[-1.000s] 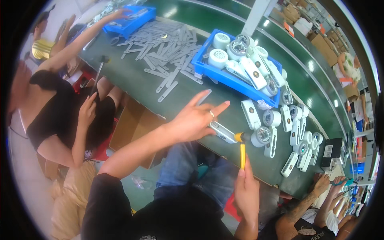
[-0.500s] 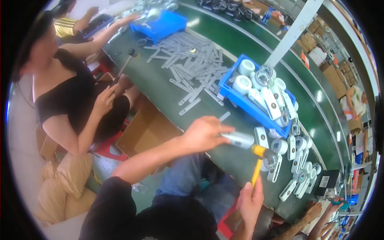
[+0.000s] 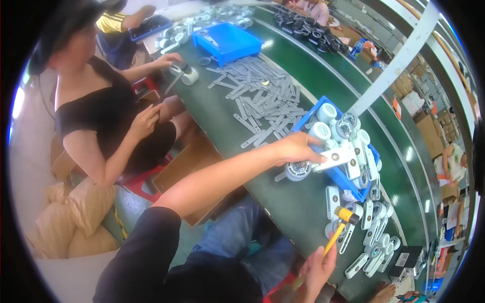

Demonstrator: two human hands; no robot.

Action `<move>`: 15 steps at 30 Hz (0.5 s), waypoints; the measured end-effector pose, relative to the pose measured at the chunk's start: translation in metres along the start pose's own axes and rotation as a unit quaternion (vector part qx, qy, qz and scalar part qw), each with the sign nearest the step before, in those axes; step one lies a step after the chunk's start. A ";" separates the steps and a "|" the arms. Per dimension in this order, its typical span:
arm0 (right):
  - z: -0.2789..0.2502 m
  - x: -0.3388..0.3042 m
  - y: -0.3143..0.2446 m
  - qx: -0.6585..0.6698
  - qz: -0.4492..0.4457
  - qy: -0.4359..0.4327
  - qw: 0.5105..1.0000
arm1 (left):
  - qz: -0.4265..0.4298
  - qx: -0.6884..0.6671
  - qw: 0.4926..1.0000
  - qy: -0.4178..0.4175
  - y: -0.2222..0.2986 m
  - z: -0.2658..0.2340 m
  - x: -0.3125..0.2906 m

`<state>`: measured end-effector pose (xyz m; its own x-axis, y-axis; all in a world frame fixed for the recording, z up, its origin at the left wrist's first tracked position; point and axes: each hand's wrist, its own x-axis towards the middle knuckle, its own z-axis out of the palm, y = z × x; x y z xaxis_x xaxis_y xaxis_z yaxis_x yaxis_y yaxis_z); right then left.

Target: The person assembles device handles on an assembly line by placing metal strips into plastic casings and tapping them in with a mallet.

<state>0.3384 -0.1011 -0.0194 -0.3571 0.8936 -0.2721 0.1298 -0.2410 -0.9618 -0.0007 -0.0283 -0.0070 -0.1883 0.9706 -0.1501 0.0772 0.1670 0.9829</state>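
Observation:
My left hand [image 3: 299, 150] is closed round a pale handheld fan [image 3: 335, 157], held over the near edge of a blue bin [image 3: 339, 178]. The round head of that fan hangs below my fingers. Several similar white fans [image 3: 319, 131] are heaped in the bin. At the lower right, my right hand [image 3: 318, 268] grips a yellow-handled mallet [image 3: 333, 243]. Its yellow and black head points up, in front of fans lying on the green table [image 3: 298, 202].
Grey flat strips [image 3: 268, 93] lie in a pile beyond my left arm. Farther back stands a blue tray [image 3: 227, 43]. At the left, a co-worker [image 3: 101, 101] sits with a hammer [image 3: 178, 77] by a fan. More fans [image 3: 374, 252] and a black box [image 3: 408, 260] lie at right.
My left hand has moved right and away from me to the blue bin with the fan in it. The mallet has come down and apart from the fan. The view has shifted.

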 end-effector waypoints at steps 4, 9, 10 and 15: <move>0.000 0.006 -0.005 0.025 -0.005 0.028 0.999 | -0.010 -0.184 0.979 -0.085 0.006 0.011 -0.037; 0.012 0.022 -0.013 0.068 -0.016 -0.028 0.997 | -0.075 -0.454 0.869 -0.185 -0.032 0.033 -0.066; 0.012 0.025 -0.013 0.064 -0.014 -0.034 0.997 | -0.080 -0.499 0.840 -0.197 -0.033 0.040 -0.070; 0.014 0.037 -0.002 0.041 -0.013 -0.065 0.997 | -0.082 -0.584 0.781 -0.204 -0.042 0.049 -0.083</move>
<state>0.3118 -0.0731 -0.0281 -0.4763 0.8446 -0.2444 0.0457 -0.2539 -0.9662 0.0597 -0.1078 -0.0405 0.2446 0.9670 -0.0713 -0.9066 0.2542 0.3369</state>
